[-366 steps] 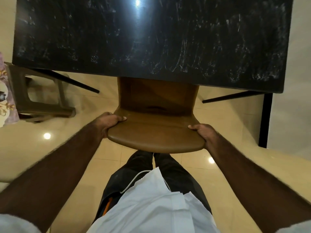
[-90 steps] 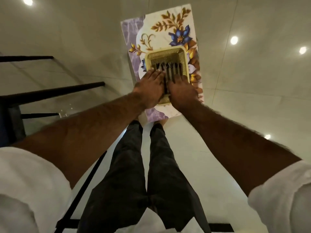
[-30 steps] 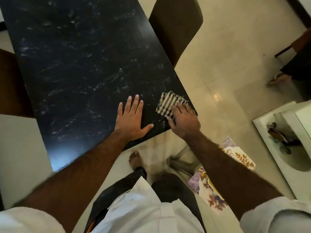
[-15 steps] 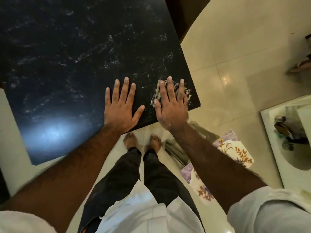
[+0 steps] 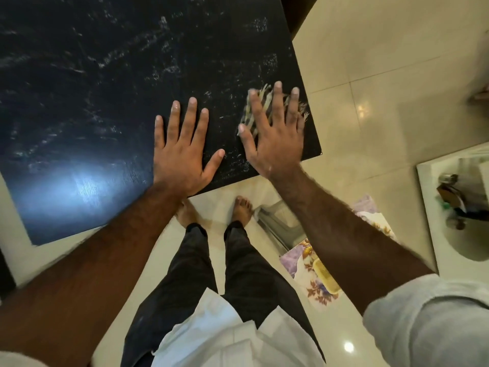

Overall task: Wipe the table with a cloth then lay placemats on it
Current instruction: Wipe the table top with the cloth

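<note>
right hand [image 5: 275,139] flat on cloth [image 5: 260,105]

Black white-streaked table [image 5: 105,75], striped cream-and-dark cloth [image 5: 260,108], floral purple-and-gold mat [image 5: 315,271], cream floor [image 5: 383,62].

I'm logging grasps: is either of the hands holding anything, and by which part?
Nothing is gripped. The right hand presses flat, fingers straight, on the striped cloth; the left hand rests flat on the table.
</note>
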Demonstrator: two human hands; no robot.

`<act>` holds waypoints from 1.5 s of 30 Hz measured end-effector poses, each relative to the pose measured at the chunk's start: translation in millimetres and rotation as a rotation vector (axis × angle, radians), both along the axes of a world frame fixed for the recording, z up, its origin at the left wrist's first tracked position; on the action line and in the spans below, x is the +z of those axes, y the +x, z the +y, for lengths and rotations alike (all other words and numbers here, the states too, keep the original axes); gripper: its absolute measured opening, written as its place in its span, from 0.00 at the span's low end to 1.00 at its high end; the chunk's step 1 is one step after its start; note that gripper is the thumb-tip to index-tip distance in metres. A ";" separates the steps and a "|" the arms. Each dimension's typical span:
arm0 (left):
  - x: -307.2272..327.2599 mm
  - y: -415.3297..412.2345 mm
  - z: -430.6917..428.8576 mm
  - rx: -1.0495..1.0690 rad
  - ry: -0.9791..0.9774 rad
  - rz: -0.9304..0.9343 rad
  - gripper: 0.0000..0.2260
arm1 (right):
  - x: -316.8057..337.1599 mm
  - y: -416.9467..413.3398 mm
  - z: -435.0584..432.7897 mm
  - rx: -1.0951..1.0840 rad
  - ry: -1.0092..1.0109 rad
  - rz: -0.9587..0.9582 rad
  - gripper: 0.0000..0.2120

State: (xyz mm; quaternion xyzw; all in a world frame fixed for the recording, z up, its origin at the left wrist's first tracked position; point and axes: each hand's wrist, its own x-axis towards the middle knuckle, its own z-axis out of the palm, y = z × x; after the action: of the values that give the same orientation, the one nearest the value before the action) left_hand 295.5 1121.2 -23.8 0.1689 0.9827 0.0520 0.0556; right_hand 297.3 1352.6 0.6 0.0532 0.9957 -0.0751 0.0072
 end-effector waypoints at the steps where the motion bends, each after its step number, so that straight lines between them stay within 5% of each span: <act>1: 1.6 -0.1 0.5 -0.002 0.000 -0.005 0.42 | -0.2 12.2 -2.2 0.029 -0.008 -0.003 0.36; 6: 6.0 0.6 0.5 0.001 -0.005 -0.022 0.42 | -1.0 55.4 21.5 0.003 0.007 -0.083 0.40; 12: 6.6 -0.4 1.4 -0.004 -0.011 -0.025 0.41 | 0.5 -2.9 33.4 -0.164 0.030 -0.042 0.40; 22: 22.0 7.0 -15.2 0.060 0.068 -0.115 0.36 | 4.8 60.1 -31.0 0.180 -0.016 -0.100 0.41; 30: 21.3 37.2 -62.8 0.207 -0.023 -0.106 0.38 | 6.6 18.7 -7.2 -0.029 -0.010 -0.136 0.41; 40: 20.0 36.3 -64.5 0.195 -0.003 -0.070 0.34 | -10.5 68.6 -89.5 0.280 -0.037 -0.015 0.37; 45: 14.8 41.6 -85.7 0.258 0.018 -0.049 0.37 | -5.2 68.6 -49.2 0.175 0.001 -0.089 0.40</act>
State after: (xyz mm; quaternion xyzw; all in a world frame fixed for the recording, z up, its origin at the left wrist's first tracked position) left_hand 337.1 1035.5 -9.0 0.0404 0.9941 0.0718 0.0711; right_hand 365.9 1303.5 -4.6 -0.0308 0.9953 -0.0712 0.0577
